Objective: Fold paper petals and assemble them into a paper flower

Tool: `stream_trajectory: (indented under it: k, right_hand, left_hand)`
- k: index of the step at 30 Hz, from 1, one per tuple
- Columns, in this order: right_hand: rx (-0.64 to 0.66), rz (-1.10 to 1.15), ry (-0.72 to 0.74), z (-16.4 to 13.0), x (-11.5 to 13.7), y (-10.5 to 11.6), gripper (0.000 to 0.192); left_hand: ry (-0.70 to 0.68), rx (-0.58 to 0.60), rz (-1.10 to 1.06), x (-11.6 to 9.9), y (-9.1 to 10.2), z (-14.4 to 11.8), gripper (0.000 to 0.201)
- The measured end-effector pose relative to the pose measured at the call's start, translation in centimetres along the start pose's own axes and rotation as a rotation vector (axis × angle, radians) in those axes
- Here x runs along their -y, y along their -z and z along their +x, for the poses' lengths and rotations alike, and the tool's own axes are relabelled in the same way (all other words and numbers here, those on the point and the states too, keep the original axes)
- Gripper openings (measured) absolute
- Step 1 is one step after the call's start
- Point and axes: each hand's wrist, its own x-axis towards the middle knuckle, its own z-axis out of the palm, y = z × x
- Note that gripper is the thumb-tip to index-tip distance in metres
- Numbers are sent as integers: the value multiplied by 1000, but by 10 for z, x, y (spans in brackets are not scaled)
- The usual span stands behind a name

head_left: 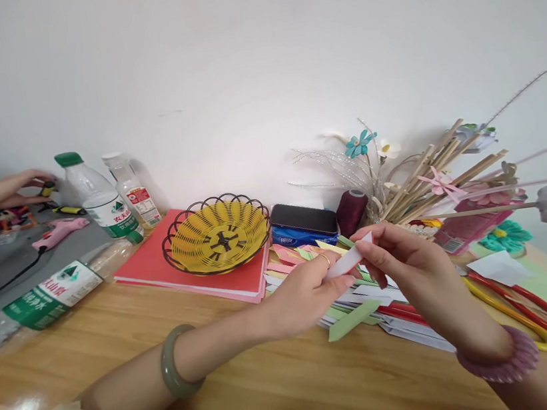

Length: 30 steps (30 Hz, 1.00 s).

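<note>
Both of my hands pinch one small folded white paper piece (346,262) above a heap of coloured paper strips (347,303) on the wooden table (257,388). My left hand (301,295) holds its lower end with thumb and fingers; a green bangle (171,365) circles that wrist. My right hand (402,261) grips the upper end, and a pink bracelet (500,358) sits on that wrist. A loose green paper strip (353,319) lies just under my hands.
A yellow wire basket (217,234) stands on red card sheets (158,266). Water bottles (102,202) stand and lie at left, by a pink glue gun (58,232) and another person's hand (14,189). Scissors (519,310), sticks (441,176), a thread spool (352,211) and paper flowers crowd the right.
</note>
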Motion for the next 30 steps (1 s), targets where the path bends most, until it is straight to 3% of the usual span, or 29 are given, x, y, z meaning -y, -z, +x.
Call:
stream_trajectory:
  k: [5, 10, 14, 17, 21, 24, 30]
  right_hand:
    - [114, 32, -7, 2, -6, 13, 24]
    - [263, -113, -24, -18, -13, 18, 28]
    - [365, -359, -14, -54, -24, 9, 23]
    - [416, -386, -61, -81, -36, 1, 24]
    - [382, -418, -81, -104, -48, -7, 23]
    - [329, -471, 8, -109, -52, -13, 20]
    - [316, -641, 192, -109, -56, -20, 20]
  left_hand:
    - [80, 72, -145, -13, 10, 1, 29]
    - [80, 4, 120, -7, 11, -17, 19]
    - [147, 32, 318, 7, 0, -46, 18]
    - [71, 78, 526, 17, -10, -67, 17]
    - [-52, 41, 677, 32, -20, -78, 13]
    - [-97, 4, 765, 41, -24, -76, 13]
    - [-39, -49, 784, 48, -25, -73, 10]
